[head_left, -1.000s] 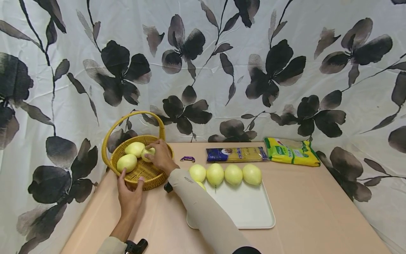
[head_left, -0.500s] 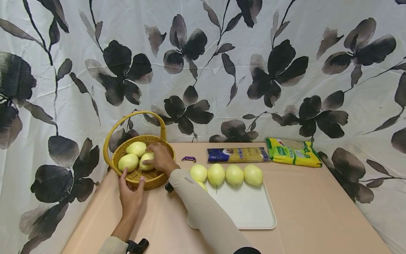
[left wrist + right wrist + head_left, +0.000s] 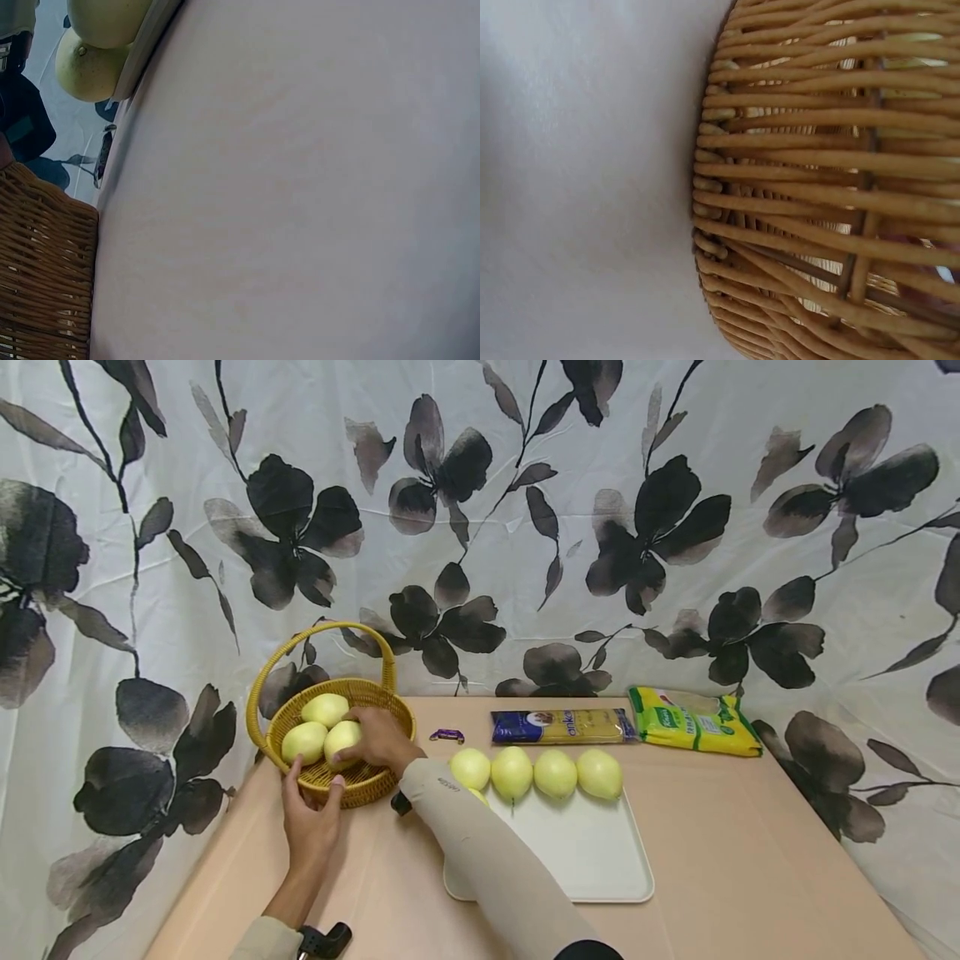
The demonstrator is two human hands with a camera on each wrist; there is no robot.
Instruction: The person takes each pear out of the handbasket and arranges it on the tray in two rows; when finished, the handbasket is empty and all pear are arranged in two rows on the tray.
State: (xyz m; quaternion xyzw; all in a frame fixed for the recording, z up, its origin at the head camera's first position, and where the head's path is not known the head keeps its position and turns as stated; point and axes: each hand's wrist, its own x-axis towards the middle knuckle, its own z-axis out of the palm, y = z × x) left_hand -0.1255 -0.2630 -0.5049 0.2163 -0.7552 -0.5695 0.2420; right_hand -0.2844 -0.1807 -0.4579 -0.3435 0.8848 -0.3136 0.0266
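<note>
A yellow wicker basket (image 3: 367,787) with a tall hoop handle stands at the left of the table. Inside it lie a yellow-green pear (image 3: 325,709) at the back, a second pear (image 3: 303,743) at the front left, and a third pear (image 3: 342,743) beside them. My right hand (image 3: 384,739) reaches over the basket and holds this third pear from the right; part of its fingers is hidden. My left hand (image 3: 309,831) touches the basket's near side, with finger and thumb spread against rim and wall. The right wrist view shows the woven wall (image 3: 802,165) close up.
A white tray (image 3: 577,852) bears several more pears (image 3: 555,774) along its back edge, one partly behind the right sleeve. Behind it lie a small purple-wrapped sweet (image 3: 447,736), a blue and gold packet (image 3: 562,727) and a yellow-green bag (image 3: 693,720). A patterned curtain hangs behind.
My right hand has moved the third pear slightly left and toward me, up against the front-left pear. My left hand has stayed on the basket's near side.
</note>
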